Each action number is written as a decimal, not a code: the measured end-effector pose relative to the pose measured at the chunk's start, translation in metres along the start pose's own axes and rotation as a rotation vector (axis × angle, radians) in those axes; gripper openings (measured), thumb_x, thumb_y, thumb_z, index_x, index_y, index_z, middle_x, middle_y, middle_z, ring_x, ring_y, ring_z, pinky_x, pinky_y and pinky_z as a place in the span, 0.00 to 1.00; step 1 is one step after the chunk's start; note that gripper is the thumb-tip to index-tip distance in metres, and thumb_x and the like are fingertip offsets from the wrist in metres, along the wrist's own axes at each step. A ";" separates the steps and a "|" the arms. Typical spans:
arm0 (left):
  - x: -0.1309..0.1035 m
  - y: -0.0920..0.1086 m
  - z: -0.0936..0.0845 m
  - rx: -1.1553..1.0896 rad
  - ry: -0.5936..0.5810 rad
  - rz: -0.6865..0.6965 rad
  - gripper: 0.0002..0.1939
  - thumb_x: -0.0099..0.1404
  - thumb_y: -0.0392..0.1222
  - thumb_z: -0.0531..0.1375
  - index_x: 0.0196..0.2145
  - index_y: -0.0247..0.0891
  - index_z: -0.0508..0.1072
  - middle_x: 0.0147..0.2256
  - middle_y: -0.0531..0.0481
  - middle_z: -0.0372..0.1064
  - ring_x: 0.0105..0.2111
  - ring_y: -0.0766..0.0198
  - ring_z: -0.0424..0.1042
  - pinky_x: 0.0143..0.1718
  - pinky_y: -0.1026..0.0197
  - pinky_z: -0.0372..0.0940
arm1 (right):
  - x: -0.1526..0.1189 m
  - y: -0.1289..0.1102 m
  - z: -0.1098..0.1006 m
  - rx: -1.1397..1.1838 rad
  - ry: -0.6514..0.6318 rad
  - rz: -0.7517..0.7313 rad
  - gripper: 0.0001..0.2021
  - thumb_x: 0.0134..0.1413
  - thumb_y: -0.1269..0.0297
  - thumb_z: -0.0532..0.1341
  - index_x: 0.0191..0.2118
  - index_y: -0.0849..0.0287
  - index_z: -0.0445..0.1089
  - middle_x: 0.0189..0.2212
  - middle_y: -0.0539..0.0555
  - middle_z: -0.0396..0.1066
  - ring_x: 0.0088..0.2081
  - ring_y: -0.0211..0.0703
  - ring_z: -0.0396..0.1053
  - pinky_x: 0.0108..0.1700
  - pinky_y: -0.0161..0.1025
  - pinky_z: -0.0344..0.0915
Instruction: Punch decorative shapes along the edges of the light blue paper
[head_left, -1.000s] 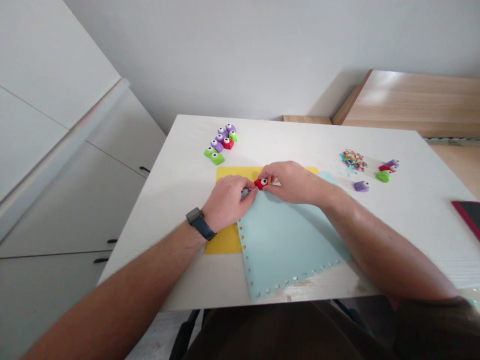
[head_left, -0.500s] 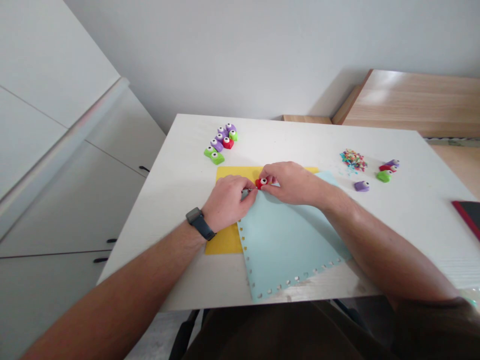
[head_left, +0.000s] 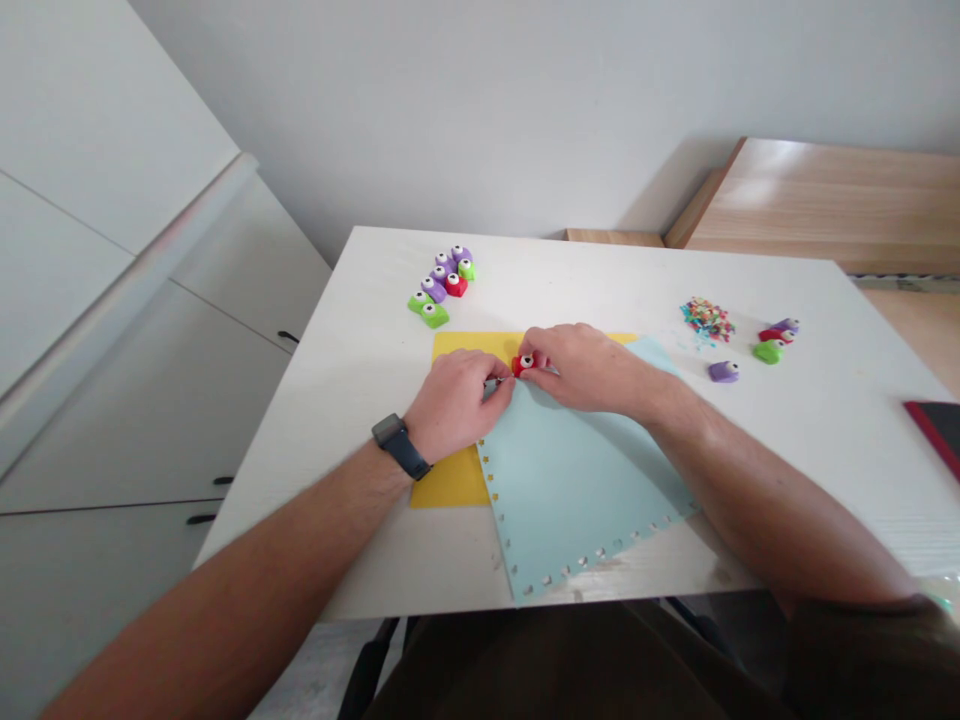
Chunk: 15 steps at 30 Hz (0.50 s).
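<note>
A light blue sheet (head_left: 585,480) with small shapes punched along its left and lower edges lies slanted over a yellow sheet (head_left: 446,485). Between the thumb and fingers of my right hand (head_left: 581,365) is a red craft punch (head_left: 523,366), at the blue sheet's top left corner. My left hand (head_left: 466,395), with a dark watch on the wrist, pinches the sheet's edge just left of the punch. The fingertips of both hands nearly meet there.
Several purple, green and red punches (head_left: 433,316) are grouped at the table's back left. At the right lie a heap of coloured paper bits (head_left: 707,318), a purple punch (head_left: 724,372) and more punches (head_left: 769,351). A dark red-edged object (head_left: 937,430) sits far right.
The blue sheet has turned slightly, its lower corner shifting to the right. Both hands stay almost in place, with the red punch still held.
</note>
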<state>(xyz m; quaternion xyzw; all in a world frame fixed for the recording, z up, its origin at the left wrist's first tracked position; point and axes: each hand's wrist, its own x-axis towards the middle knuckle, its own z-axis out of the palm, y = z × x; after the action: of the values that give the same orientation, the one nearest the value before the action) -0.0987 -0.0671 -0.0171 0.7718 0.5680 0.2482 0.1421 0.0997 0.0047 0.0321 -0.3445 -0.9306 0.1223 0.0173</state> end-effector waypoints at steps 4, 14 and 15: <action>0.000 0.000 0.000 0.009 -0.004 0.003 0.10 0.71 0.43 0.58 0.36 0.38 0.77 0.37 0.47 0.78 0.38 0.55 0.74 0.42 0.52 0.64 | 0.000 0.000 0.000 0.001 -0.008 0.006 0.11 0.66 0.59 0.59 0.47 0.59 0.72 0.40 0.58 0.79 0.42 0.50 0.75 0.42 0.41 0.61; 0.000 0.000 0.000 -0.002 -0.003 0.005 0.09 0.70 0.42 0.58 0.35 0.38 0.76 0.35 0.47 0.77 0.37 0.56 0.74 0.40 0.54 0.63 | 0.000 0.002 0.002 0.077 0.025 -0.014 0.09 0.64 0.64 0.59 0.47 0.59 0.73 0.41 0.57 0.79 0.42 0.47 0.75 0.44 0.39 0.62; 0.000 0.000 0.000 -0.004 -0.001 0.007 0.09 0.70 0.42 0.58 0.35 0.38 0.76 0.35 0.47 0.77 0.37 0.56 0.74 0.40 0.54 0.63 | 0.000 0.002 0.002 0.076 0.029 -0.009 0.09 0.64 0.64 0.60 0.47 0.59 0.73 0.41 0.57 0.79 0.41 0.47 0.75 0.43 0.39 0.62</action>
<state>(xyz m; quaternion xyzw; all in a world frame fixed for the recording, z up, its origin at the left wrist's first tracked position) -0.0986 -0.0675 -0.0175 0.7735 0.5647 0.2497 0.1432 0.1008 0.0054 0.0298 -0.3411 -0.9265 0.1526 0.0447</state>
